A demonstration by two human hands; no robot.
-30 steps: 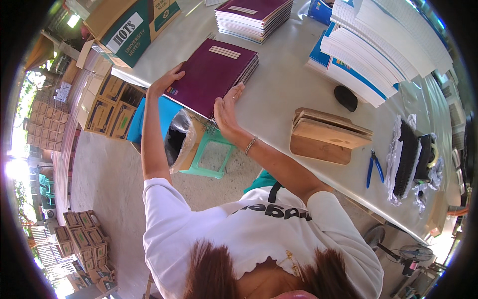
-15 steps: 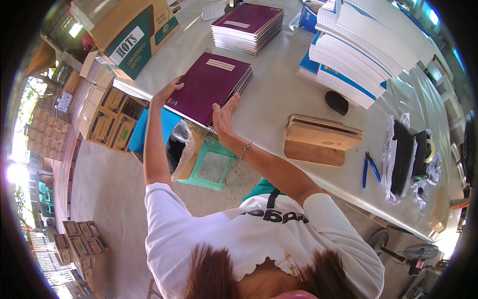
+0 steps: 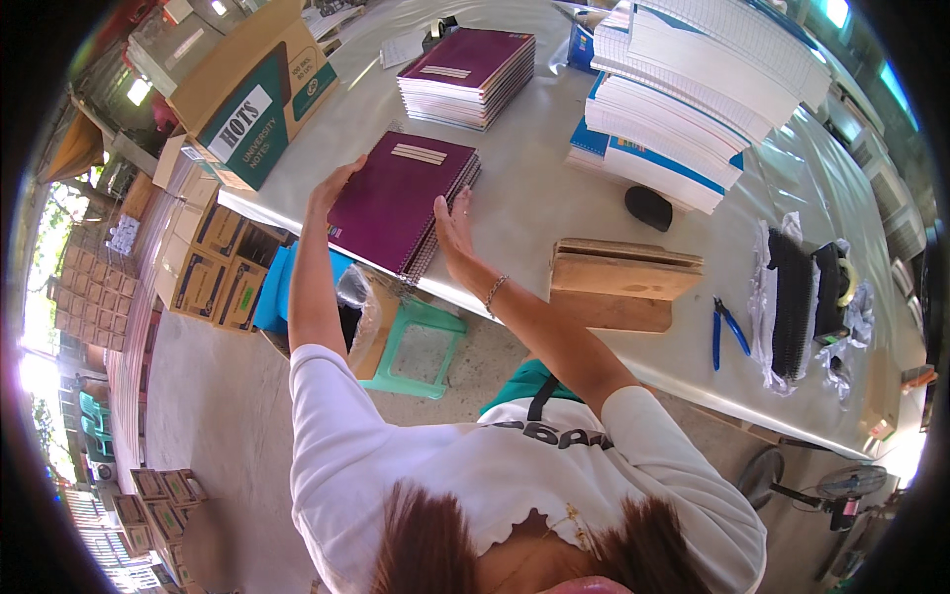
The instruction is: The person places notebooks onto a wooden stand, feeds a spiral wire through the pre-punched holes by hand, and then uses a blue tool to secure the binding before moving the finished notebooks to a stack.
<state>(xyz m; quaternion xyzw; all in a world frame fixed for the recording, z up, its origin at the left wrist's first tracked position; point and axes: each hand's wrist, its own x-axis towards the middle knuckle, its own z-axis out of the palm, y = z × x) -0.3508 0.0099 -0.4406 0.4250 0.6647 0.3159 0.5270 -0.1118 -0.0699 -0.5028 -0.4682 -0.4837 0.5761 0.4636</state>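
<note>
A short stack of maroon spiral notebooks [image 3: 401, 198] lies near the table's front edge, its wire coils showing along the right side. At its left edge is my left hand [image 3: 339, 181], fingers stretched out along the covers. On the opposite side my right hand [image 3: 453, 226] is upright and open beside the coils, fingers extended. The stack sits between both palms, and neither hand wraps around it. Just beyond it stands a taller pile of maroon notebooks [image 3: 470, 61]. A wooden slotted block [image 3: 623, 287] lies to the right of my right forearm.
Tall piles of blue-covered notebooks [image 3: 673, 129] fill the back right, near a black rounded object [image 3: 648, 208]. Blue-handled cutters [image 3: 727, 332] and black coils in plastic [image 3: 789, 307] lie at right. A cardboard carton [image 3: 247, 109] stands at left; a green stool [image 3: 424, 346] is below the edge.
My view has shifted slightly, so the table's things appear a little farther left and most of them lower. Both hands stay at the sides of the short stack; the right fingers look more upright.
</note>
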